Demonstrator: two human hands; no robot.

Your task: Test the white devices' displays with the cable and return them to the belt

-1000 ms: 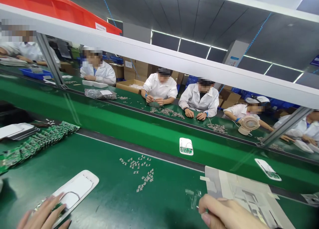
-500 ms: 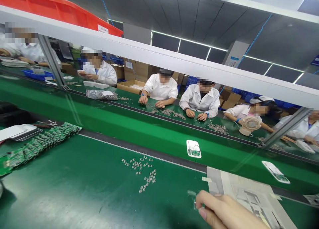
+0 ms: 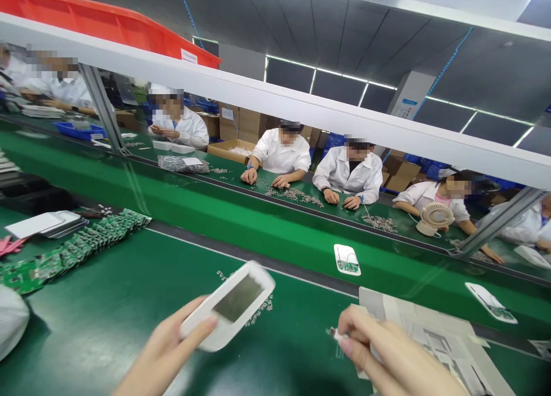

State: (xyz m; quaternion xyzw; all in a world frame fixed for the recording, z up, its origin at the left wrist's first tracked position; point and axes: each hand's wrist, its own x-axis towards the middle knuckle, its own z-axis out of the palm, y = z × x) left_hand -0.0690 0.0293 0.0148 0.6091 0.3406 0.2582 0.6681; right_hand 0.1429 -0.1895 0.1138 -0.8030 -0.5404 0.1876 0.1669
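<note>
My left hand [image 3: 172, 338] grips a white handheld device casing [image 3: 224, 328] with a dark rectangular window, thumb across its lower end. The casing is tilted above the green bench, in front of small metal clips [image 3: 263, 313] that it partly hides. At the right, my right hand [image 3: 383, 350] has thumb and forefinger pinched on a tiny whitish piece [image 3: 336, 333] with a reddish spot; its kind is too small to tell. Taped paper with a printed drawing [image 3: 413, 315] lies beyond and partly under that hand.
Overlapping green circuit boards [image 3: 81, 247] and white panels [image 3: 43, 224] lie at the left. On the green conveyor [image 3: 241, 221] lie an open white casing with a board [image 3: 346, 259] and a second casing [image 3: 491, 303]. Across it, several co-workers [image 3: 282, 149] sit near a fan [image 3: 435, 217].
My left hand has come into view with the white casing, now in front of the metal clips. My right hand stays near the same spot, fingers pinched. The conveyor casings have shifted slightly right.
</note>
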